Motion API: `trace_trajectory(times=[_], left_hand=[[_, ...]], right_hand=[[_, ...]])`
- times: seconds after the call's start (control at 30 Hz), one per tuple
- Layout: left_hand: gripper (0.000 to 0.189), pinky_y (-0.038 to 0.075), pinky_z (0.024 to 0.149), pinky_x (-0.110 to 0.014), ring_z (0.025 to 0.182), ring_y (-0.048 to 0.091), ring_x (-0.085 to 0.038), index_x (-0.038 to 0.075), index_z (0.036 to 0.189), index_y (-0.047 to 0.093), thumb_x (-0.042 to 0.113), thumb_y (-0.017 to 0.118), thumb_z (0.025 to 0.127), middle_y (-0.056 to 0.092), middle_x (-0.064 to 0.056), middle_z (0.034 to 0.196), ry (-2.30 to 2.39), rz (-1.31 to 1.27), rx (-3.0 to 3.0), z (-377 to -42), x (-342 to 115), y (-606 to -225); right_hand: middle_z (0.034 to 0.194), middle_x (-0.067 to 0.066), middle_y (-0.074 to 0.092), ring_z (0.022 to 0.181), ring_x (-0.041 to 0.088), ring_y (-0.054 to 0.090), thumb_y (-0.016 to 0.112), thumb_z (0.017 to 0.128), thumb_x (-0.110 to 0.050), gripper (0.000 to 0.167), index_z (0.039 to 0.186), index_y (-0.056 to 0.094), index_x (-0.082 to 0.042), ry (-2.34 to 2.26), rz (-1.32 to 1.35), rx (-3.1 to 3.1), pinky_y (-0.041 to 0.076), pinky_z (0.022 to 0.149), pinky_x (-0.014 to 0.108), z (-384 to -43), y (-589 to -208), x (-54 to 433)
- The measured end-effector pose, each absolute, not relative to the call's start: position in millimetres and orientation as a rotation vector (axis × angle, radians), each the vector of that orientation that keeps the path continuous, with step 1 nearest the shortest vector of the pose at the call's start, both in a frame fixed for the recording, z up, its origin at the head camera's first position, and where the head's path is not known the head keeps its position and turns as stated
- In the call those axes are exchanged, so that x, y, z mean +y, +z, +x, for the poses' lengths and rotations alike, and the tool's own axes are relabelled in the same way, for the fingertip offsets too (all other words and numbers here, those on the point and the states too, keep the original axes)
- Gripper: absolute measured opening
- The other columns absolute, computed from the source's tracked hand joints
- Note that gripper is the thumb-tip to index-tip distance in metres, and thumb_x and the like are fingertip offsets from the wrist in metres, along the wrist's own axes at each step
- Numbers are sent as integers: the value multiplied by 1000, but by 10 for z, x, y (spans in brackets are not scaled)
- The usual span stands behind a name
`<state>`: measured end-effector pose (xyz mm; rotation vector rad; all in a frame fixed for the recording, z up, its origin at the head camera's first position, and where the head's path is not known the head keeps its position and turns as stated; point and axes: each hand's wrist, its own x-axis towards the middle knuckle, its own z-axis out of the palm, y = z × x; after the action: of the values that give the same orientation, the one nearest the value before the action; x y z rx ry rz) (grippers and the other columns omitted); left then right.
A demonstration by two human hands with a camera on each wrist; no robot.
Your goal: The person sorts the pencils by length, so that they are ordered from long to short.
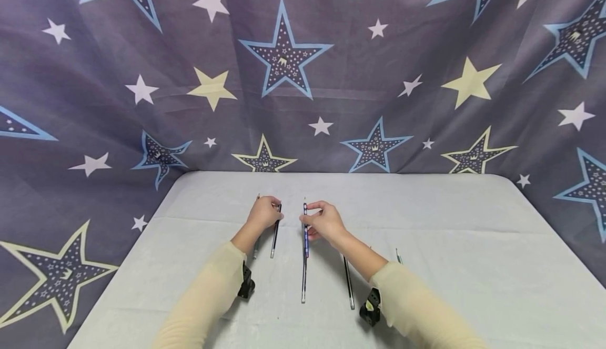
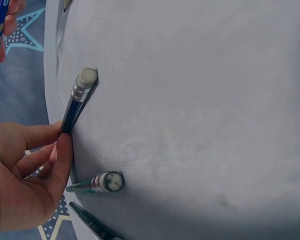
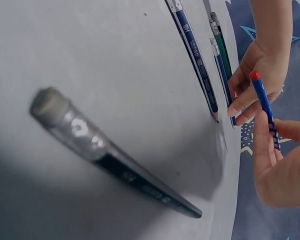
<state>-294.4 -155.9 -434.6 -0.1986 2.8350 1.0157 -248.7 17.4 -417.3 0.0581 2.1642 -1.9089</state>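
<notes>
My left hand (image 1: 262, 213) pinches a dark blue pencil (image 2: 72, 112) between thumb and fingers, its eraser end toward me on the tablecloth. Close beside it lies a green pencil (image 2: 85, 186) with a white eraser, partly behind the hand in the head view. My right hand (image 1: 326, 222) holds a brighter blue pencil (image 3: 262, 95) with a red end, raised off the cloth, its sharp tip pointing away from me. Below that lies another dark blue pencil (image 3: 195, 55) marked HB. A dark pencil (image 1: 349, 283) with an eraser lies near the right forearm, which covers its far part.
A pale cloth covers the table (image 1: 450, 207). Right of the right forearm, a green slim object (image 1: 399, 256) shows only its end. Another dark green piece (image 2: 95, 222) lies at the left wrist view's bottom. A star-patterned curtain (image 1: 331, 91) hangs behind the table.
</notes>
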Motion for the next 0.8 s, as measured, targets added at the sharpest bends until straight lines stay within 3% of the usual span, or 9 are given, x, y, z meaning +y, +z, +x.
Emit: trace_trajectory(times=[0.8], left_hand=[[39, 54, 57, -22, 71, 62, -16, -1, 116, 61, 4, 70, 78, 66, -15, 101, 1081, -178, 2832, -2908, -1560, -4335]], right_hand=[[65, 3, 55, 44, 9, 53, 67, 83, -6, 38, 117, 52, -1, -1920, 88, 2123, 55, 45, 24, -2535, -4283, -66]])
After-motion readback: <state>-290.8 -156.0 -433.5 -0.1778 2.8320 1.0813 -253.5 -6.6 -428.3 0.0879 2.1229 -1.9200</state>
